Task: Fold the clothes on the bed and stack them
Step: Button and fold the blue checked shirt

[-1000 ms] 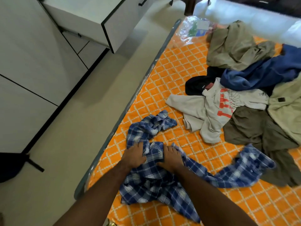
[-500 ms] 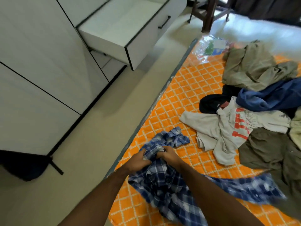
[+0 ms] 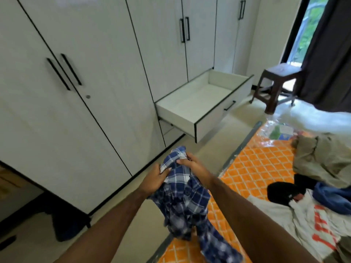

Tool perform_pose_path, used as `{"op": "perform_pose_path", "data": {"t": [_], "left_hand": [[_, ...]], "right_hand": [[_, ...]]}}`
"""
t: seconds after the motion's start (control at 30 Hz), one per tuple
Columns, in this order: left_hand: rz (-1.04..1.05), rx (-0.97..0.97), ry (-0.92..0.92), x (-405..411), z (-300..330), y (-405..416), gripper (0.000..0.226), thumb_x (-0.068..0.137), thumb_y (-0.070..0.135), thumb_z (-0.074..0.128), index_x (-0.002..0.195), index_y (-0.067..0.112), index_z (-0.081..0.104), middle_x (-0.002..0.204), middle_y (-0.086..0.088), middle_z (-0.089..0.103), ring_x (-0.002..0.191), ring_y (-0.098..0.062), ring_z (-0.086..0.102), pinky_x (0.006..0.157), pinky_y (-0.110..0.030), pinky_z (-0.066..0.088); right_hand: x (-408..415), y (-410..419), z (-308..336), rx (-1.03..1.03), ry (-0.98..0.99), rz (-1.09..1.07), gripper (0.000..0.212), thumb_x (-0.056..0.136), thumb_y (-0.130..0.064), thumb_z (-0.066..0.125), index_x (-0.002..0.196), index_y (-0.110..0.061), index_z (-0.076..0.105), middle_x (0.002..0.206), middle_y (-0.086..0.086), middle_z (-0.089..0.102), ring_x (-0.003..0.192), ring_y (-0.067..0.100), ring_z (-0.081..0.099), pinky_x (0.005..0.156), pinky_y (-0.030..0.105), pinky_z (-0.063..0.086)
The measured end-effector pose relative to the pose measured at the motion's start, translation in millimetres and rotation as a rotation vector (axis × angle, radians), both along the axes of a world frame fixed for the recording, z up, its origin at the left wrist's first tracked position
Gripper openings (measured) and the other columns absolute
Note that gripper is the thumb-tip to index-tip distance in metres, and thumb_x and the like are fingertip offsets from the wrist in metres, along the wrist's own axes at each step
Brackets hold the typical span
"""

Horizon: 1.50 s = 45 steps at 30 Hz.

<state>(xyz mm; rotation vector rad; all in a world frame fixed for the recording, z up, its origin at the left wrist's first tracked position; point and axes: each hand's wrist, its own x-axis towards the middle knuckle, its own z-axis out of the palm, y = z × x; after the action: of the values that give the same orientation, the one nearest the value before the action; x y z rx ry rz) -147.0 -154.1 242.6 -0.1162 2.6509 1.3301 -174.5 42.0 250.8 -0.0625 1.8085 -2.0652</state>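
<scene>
A blue and white checked shirt [image 3: 182, 202] hangs in the air over the bed's left edge, bunched at its top. My left hand [image 3: 154, 179] grips the bunched top from the left, and my right hand [image 3: 191, 164] grips it from the right, the two hands close together. The shirt's lower part dangles blurred down to the orange patterned bed [image 3: 252, 168]. On the bed's right side lies a heap of unfolded clothes: a khaki garment [image 3: 322, 154], a black one [image 3: 281, 192], a blue one [image 3: 334, 198] and a white top with orange print [image 3: 307, 224].
White wardrobes [image 3: 76, 92] line the left, with one open, bare drawer [image 3: 199, 105] sticking out toward the bed. A brown stool [image 3: 277, 80] stands by the dark curtain [image 3: 330, 54]. A clear plastic bag [image 3: 277, 130] lies at the bed's far end. A narrow floor strip separates bed and wardrobes.
Both hands have closed on the checked shirt and lifted it off the bed. The view has tilted up toward the wardrobes and drawer.
</scene>
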Motion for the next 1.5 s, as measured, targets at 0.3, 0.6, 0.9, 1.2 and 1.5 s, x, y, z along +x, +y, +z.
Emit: {"op": "perform_pose_path", "data": {"t": [0.3,0.6,0.9,1.2,1.5], "left_hand": [[-0.008,-0.268,0.183,-103.5,42.1,-143.6,0.034,0.093,0.06,0.055,0.077,0.031,0.047,0.084,-0.006,0.058,0.074,-0.016,0.057,0.06,-0.031,0.036],[-0.127,-0.227,0.138,-263.4,38.5,-276.7,0.044,0.1,0.048,0.052,0.08,0.009,0.054,0.078,0.0,0.052,0.066,-0.013,0.053,0.057,-0.03,0.038],[0.007,-0.079,0.094,-350.4,46.0,-374.7,0.046,0.101,0.054,0.044,0.085,0.011,0.055,0.088,-0.006,0.061,0.085,-0.025,0.06,0.072,-0.034,0.043],[-0.071,-0.026,0.378,-376.9,93.7,-328.4,0.039,0.102,0.048,0.043,0.13,0.023,0.056,0.128,-0.002,0.051,0.119,-0.024,0.054,0.102,-0.044,0.043],[-0.534,-0.049,0.45,-404.8,145.8,-202.5,0.022,0.099,0.019,0.053,0.12,0.025,0.05,0.102,0.001,0.062,0.082,-0.011,0.061,0.077,-0.032,0.053]], "right_hand": [[-97.8,-122.3,58.1,0.266,0.185,0.012,0.016,0.101,-0.015,0.057,0.111,-0.01,0.069,0.107,0.013,0.074,0.095,0.026,0.072,0.085,0.036,0.057],[-242.2,-244.7,44.5,0.488,0.203,-0.109,0.045,0.084,-0.056,0.071,0.1,-0.014,0.073,0.093,0.012,0.075,0.086,0.029,0.074,0.086,0.05,0.059],[-317.0,-315.9,80.9,0.469,0.111,-0.343,0.02,0.101,-0.024,0.059,0.092,-0.007,0.064,0.085,0.007,0.062,0.079,0.02,0.058,0.07,0.031,0.044],[-334.3,-300.6,117.0,0.381,0.195,-0.471,0.02,0.101,-0.012,0.055,0.1,-0.022,0.072,0.112,0.007,0.07,0.105,0.025,0.067,0.096,0.046,0.056],[-343.6,-220.7,160.8,0.373,0.284,-0.574,0.014,0.094,-0.008,0.066,0.104,-0.015,0.073,0.095,0.01,0.074,0.087,0.021,0.073,0.071,0.031,0.061]]}}
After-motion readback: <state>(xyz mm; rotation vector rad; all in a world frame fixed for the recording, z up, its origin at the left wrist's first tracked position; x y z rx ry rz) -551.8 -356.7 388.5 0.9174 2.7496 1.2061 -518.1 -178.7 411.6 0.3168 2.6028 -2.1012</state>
